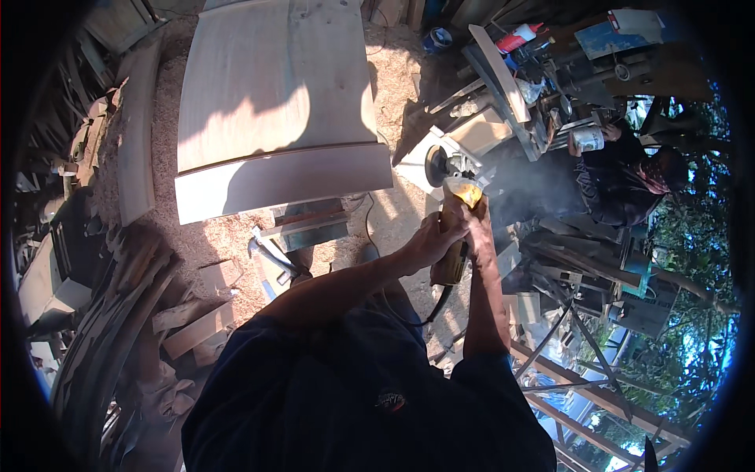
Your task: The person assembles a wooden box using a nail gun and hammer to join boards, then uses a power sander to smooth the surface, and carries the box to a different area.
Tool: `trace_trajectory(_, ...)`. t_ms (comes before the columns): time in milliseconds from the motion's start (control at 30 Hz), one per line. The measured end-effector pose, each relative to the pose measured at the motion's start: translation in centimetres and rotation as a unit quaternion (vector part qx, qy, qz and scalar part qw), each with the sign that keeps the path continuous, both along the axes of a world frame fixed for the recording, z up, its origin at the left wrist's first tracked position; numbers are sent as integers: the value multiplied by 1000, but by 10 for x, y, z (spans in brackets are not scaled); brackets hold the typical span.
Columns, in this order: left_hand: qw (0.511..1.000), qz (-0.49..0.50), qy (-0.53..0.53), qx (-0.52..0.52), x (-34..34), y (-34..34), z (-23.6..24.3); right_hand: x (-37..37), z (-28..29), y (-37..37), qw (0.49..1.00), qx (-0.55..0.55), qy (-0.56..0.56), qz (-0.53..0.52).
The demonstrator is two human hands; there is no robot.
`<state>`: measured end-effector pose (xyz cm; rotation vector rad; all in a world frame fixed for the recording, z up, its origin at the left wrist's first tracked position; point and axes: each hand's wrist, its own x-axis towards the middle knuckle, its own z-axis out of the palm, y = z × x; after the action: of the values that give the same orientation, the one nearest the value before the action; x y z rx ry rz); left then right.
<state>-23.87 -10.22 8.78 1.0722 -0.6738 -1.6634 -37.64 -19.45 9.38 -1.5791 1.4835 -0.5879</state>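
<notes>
My left hand (435, 236) and my right hand (476, 211) are both closed around a yellow power tool (453, 263), with a cord trailing from its lower end. Its round dark disc (436, 167) is up beside a pale square piece of wood (417, 161); whether they touch, I cannot tell. Pale dust hangs to the right of the tool. To the left lies a large light wooden panel (275, 86), partly in shadow, with a narrower board (259, 185) along its near edge.
A co-worker (629, 185) at the right holds a white can (588, 138). Boards and a red bottle (515, 39) crowd a bench at upper right. A hammer (259, 248), stacked timber (118, 315) and offcuts lie to the left. Branches and frames fill the lower right.
</notes>
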Motion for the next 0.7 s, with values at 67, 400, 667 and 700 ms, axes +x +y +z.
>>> trace_trajectory(67, 995, -2, -97, 0, 2, 19, -8, 5, -1, 2, 984, 106, -136, -33)
trace_trajectory(400, 656, 286, -698, 28, 152, 31, 10, 1, -91, -38, 785, 416, -452, 74)
trace_trajectory(667, 544, 203, -814, 28, 190, 10, -29, 21, -114, -43, 785, 368, -465, 178)
trace_trajectory(700, 542, 202, -816, -2, 188, 2, -29, 23, -110, -48, 783, 372, -465, 180)
